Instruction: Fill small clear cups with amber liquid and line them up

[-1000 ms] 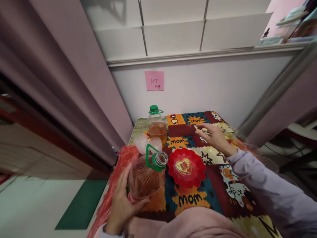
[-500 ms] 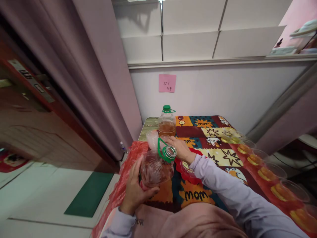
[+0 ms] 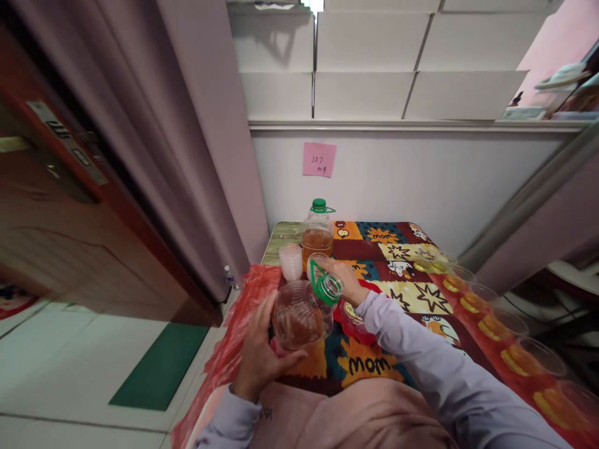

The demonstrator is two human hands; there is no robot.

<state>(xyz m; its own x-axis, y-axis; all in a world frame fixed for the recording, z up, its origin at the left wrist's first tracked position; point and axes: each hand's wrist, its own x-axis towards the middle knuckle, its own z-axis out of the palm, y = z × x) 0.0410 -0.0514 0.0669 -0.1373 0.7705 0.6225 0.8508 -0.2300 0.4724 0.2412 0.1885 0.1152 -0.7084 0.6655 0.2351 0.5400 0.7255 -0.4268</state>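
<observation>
My left hand (image 3: 259, 349) is wrapped round a clear plastic jug (image 3: 302, 318) with a green handle, tipped so that its uncapped mouth points up and right. A little amber liquid shows inside it. Just behind the jug's neck, my right hand (image 3: 344, 277) is closed on a clear plastic cup (image 3: 314, 259); its fingertips are partly hidden by the neck and handle. Left of that cup stands a stack of clear plastic cups (image 3: 291, 265). A second jug (image 3: 318, 240), green-capped and part full of amber liquid, stands upright behind them.
A red scalloped tray (image 3: 349, 321) lies under my right wrist. Along the table's right edge runs a row of clear cups with yellow liquid (image 3: 493, 327). Red plastic sheeting (image 3: 234, 333) covers the left edge. A white wall (image 3: 397, 174) rises behind the table.
My right hand and its cup have come slightly right, apart from the cup stack. The tilted jug in my left hand has shifted a little right and up. The view has moved slightly.
</observation>
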